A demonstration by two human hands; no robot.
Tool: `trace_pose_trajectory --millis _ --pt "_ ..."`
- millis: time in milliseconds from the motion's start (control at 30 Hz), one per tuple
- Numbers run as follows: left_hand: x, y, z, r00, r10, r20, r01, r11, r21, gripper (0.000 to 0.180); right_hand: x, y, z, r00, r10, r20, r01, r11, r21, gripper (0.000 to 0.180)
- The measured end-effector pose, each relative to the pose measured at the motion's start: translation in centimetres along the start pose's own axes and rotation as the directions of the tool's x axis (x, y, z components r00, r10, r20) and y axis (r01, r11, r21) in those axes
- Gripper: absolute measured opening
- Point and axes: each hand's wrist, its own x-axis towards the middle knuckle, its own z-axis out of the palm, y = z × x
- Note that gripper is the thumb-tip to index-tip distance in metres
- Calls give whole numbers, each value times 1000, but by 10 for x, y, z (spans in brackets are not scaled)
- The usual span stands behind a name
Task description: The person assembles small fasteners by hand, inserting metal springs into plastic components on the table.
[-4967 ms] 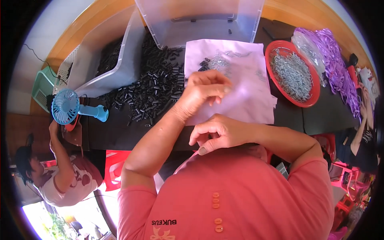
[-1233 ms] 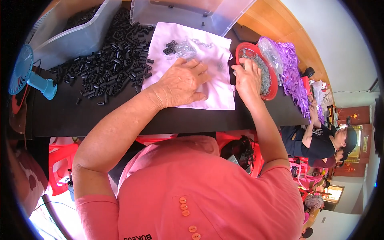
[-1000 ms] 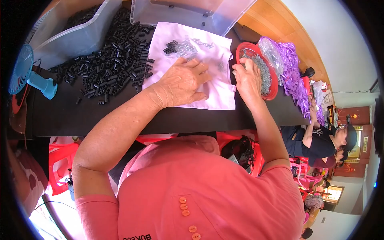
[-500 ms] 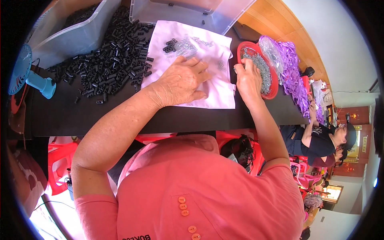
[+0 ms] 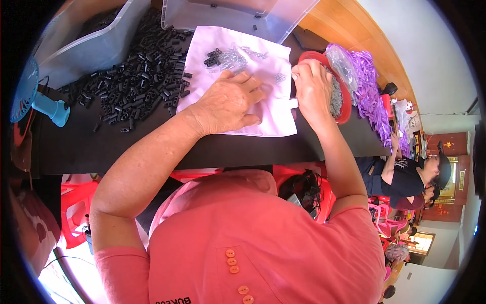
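My left hand (image 5: 228, 104) lies palm down on a pale pink cloth (image 5: 205, 83), fingers spread. Just beyond its fingertips are a small cluster of short black cylindrical parts (image 5: 212, 58) and a loose pile of small silvery pieces (image 5: 233, 60), perhaps springs. My right hand (image 5: 313, 88) is at the cloth's right edge, thumb and fingers drawn together; what they pinch, if anything, is hidden. It partly covers a red plastic bowl (image 5: 346, 99) holding many of the silvery pieces (image 5: 335, 96). A white tag (image 5: 290, 104) sticks out from the cloth's edge beside this hand.
A large heap of black parts (image 5: 136, 91) spreads left of the cloth on the dark table (image 5: 152, 152). Translucent bins (image 5: 91, 53) (image 5: 228, 23) stand behind. A blue fan (image 5: 50, 109) is far left; purple straps (image 5: 367, 86) lie right. Another person (image 5: 405, 175) works further right.
My right hand has shifted slightly left and away from me, from over the bowl to the cloth's edge. The white tag now shows more. My left hand has stayed nearly still.
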Motion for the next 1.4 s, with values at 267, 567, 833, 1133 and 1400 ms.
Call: trace_pose_trajectory --millis 267,567,833,1133,1400 --pt "1 -2 2 1000 18 -25 -17 1000 16 55 34 -11 3 994 -24 108 9 990 141 12" --pt "0 -2 4 998 37 -42 -36 999 24 56 25 -9 7 977 120 176 -161 957 242 8" --pt "-1 -3 4 999 22 -26 -21 999 31 55 0 -21 -18 770 394 501 -485 872 60 35" --pt "-2 -4 6 999 13 -44 -13 1000 10 56 7 -14 -19 440 553 708 -883 122 454 48" --pt "-1 -2 1 1000 6 16 -6 1000 -11 60 2 10 -3 326 358 875 -798 -392 457 29"
